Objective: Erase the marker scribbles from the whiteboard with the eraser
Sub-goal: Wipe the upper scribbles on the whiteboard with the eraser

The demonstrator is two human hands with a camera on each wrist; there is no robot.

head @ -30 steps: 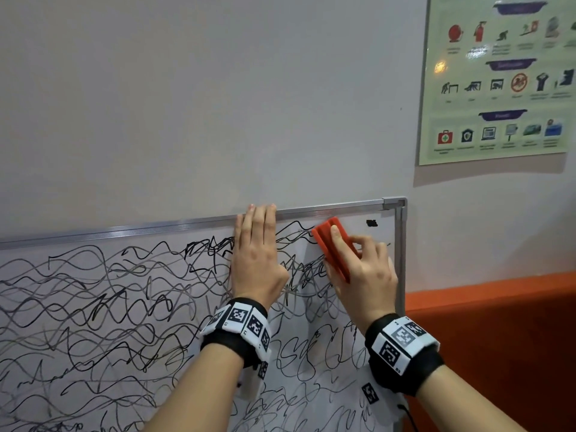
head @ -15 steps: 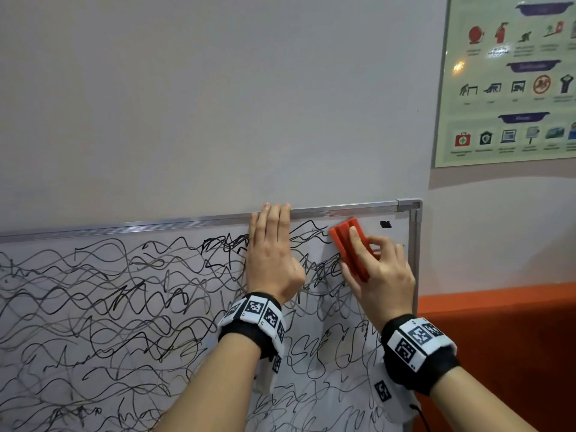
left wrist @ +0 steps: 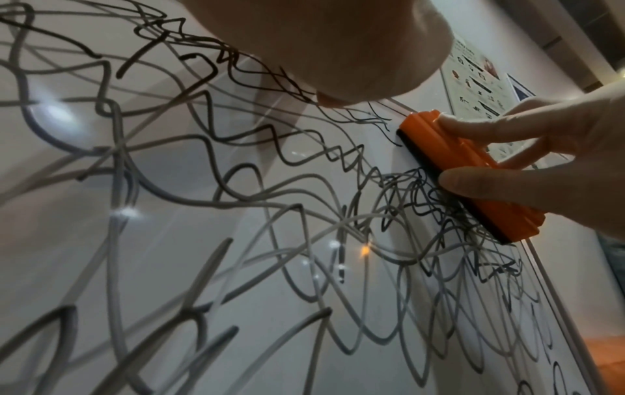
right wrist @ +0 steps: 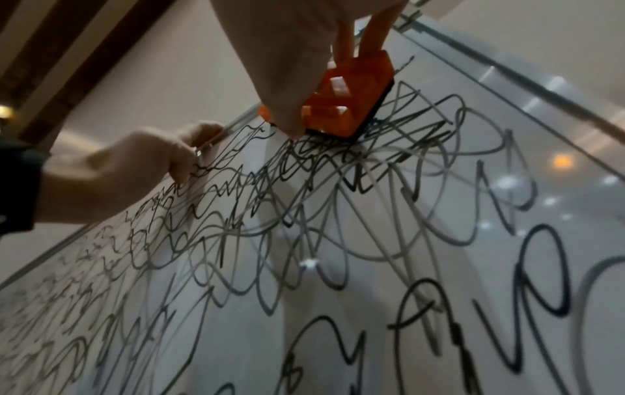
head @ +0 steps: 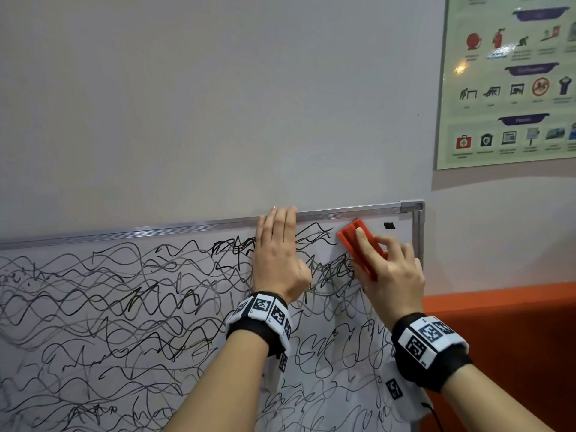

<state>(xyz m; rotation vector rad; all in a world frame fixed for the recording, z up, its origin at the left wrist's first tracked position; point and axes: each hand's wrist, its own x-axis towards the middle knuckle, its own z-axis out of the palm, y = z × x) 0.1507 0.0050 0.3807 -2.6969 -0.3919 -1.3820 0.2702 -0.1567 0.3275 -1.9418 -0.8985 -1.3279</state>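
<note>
A whiteboard with a metal frame hangs on the wall, covered in black marker scribbles. My right hand grips an orange eraser and holds its dark pad against the board near the top right corner. The eraser lies tilted, with my thumb and fingers around its sides. The eraser sits on a dense knot of scribbles. A small patch to the right of the eraser is white. My left hand lies flat on the board with straight fingers reaching the top frame, just left of the eraser.
A safety poster hangs on the wall at the upper right. An orange surface stands right of the board's frame. A small black mark sits near the top right corner of the board.
The view has shifted a little left, so board and hands sit further right in the picture. The eraser has stayed near the top right corner; the left hand has kept its place.
</note>
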